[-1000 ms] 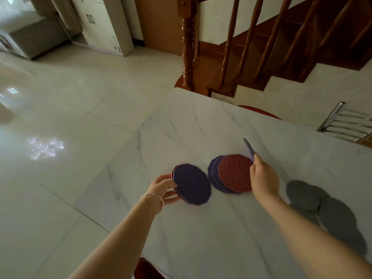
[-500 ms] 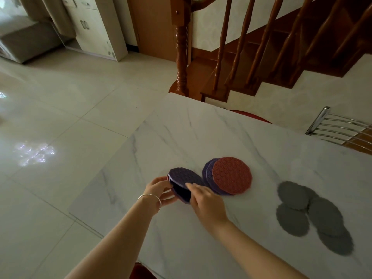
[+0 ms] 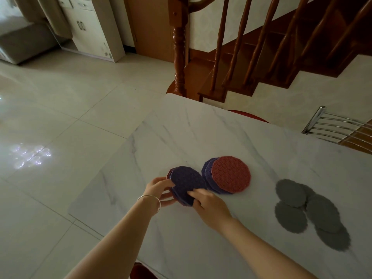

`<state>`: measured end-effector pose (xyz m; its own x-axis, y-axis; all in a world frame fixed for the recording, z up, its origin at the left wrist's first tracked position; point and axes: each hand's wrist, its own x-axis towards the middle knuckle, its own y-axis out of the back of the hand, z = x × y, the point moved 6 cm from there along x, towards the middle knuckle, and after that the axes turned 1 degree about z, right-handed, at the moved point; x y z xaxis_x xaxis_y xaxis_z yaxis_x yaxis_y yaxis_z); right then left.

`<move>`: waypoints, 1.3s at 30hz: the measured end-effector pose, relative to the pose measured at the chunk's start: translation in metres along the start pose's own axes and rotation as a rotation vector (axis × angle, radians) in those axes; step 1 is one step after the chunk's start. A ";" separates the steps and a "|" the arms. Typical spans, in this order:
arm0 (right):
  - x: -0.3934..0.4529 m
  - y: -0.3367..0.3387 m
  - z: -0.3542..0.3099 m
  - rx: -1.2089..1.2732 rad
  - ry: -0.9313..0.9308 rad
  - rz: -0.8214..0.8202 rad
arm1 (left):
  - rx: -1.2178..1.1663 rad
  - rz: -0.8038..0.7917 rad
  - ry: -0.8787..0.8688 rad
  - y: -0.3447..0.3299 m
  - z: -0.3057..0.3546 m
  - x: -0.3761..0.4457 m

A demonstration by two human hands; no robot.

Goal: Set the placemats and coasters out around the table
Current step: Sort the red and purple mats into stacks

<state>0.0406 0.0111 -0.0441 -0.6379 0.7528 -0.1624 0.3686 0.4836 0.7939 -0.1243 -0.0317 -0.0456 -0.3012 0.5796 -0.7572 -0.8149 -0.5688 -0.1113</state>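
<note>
A stack of purple and red coasters (image 3: 186,183) is held just above the white marble table (image 3: 201,133). My left hand (image 3: 161,188) grips the stack's left edge, and my right hand (image 3: 209,202) pinches the top purple coaster at its near right edge. Just to the right, a red coaster (image 3: 231,174) lies on two purple ones on the table. Several grey scalloped mats (image 3: 310,208) lie overlapping at the right.
The table's left edge runs diagonally over the tiled floor (image 3: 60,117). A metal chair back (image 3: 338,129) stands at the far right, a red seat (image 3: 249,114) beyond the far edge, and a wooden staircase (image 3: 241,57) behind.
My right hand, which was out by the red coaster holding a purple one on edge, came back left to the stack in my left hand and now pinches its top coaster.
</note>
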 end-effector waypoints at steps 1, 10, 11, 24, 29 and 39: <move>0.002 0.006 0.003 0.006 -0.010 0.036 | 0.014 -0.006 -0.008 -0.001 0.001 0.000; 0.019 0.056 0.082 -0.345 -0.324 0.126 | 0.031 0.001 -0.018 0.000 -0.001 0.001; 0.020 0.057 0.091 -0.367 -0.337 0.098 | 0.032 0.001 -0.021 0.000 -0.001 0.001; 0.026 0.064 0.090 -0.524 -0.110 0.078 | 0.057 0.036 -0.038 -0.002 0.004 0.003; 0.020 0.124 0.076 -0.334 -0.223 0.428 | 0.062 0.044 -0.032 -0.006 0.007 0.001; 0.016 0.108 0.003 -0.119 0.019 0.572 | 0.071 0.046 -0.043 -0.010 0.014 -0.001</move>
<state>0.0723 0.0768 0.0373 -0.3719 0.8711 0.3208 0.5802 -0.0516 0.8128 -0.1229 -0.0184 -0.0346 -0.3585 0.5793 -0.7320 -0.8324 -0.5533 -0.0302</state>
